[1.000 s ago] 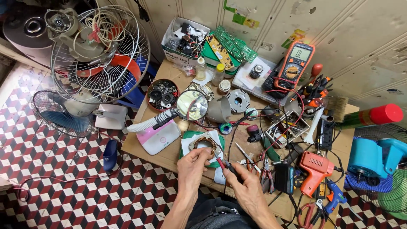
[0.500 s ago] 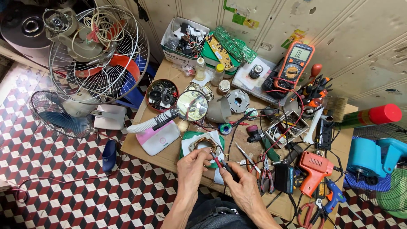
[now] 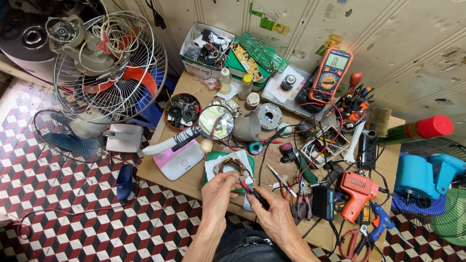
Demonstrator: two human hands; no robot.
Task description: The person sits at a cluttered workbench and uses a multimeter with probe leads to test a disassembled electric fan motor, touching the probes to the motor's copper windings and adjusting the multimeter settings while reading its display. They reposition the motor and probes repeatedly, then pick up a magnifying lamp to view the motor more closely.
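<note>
My left hand point(image 3: 219, 194) pinches the wires of a copper motor coil point(image 3: 229, 166) that lies on white paper over a green tray point(image 3: 212, 156) at the bench's near edge. My right hand point(image 3: 274, 216) grips a red and black test probe point(image 3: 249, 189), its tip pointing toward the coil beside my left fingers. Red and black leads point(image 3: 324, 145) run across the bench to an orange multimeter point(image 3: 329, 73) leaning at the back.
A magnifier lamp point(image 3: 216, 122) on a pink base point(image 3: 180, 160) stands left of the coil. An orange drill point(image 3: 358, 191), pliers point(image 3: 302, 196), a glue gun point(image 3: 380, 224) and several small parts crowd the bench's right side. Fan cages point(image 3: 109, 68) stand on the tiled floor at left.
Both hands have shifted only slightly around the coil; the probe stays in my right hand near my left fingers.
</note>
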